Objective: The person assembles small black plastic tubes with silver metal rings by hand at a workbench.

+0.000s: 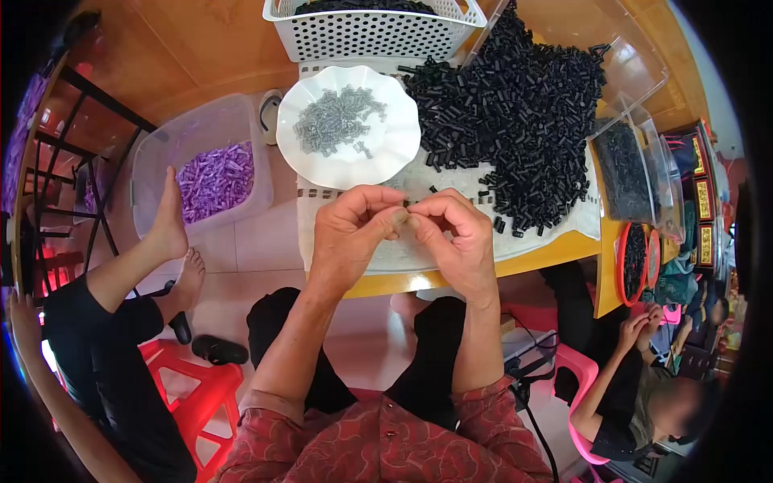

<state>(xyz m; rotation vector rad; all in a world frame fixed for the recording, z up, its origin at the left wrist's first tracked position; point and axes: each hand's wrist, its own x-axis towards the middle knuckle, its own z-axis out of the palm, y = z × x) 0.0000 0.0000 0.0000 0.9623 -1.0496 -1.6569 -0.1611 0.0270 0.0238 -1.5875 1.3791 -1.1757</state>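
Observation:
Above the near edge of the table, my left hand (355, 232) and my right hand (456, 239) meet, thumbs and forefingers pinched together. Whatever sits between the fingertips is too small and too covered to make out. Just beyond my left hand stands a white scalloped plate (304, 167) bearing a heap of small clear plastic pieces (338, 119). A large pile of small black tubular parts (507, 121) spreads over the cloth (451, 179) beyond and to the right of my right hand, with a few loose ones near my fingers.
A white perforated basket (378, 36) of black parts stands at the back. Purple pieces (216, 181) fill part of a clear tub (149, 181) at left, near a person's bare feet and a red stool (193, 394). Right: a clear box (628, 169), a red basket (632, 262), another seated person.

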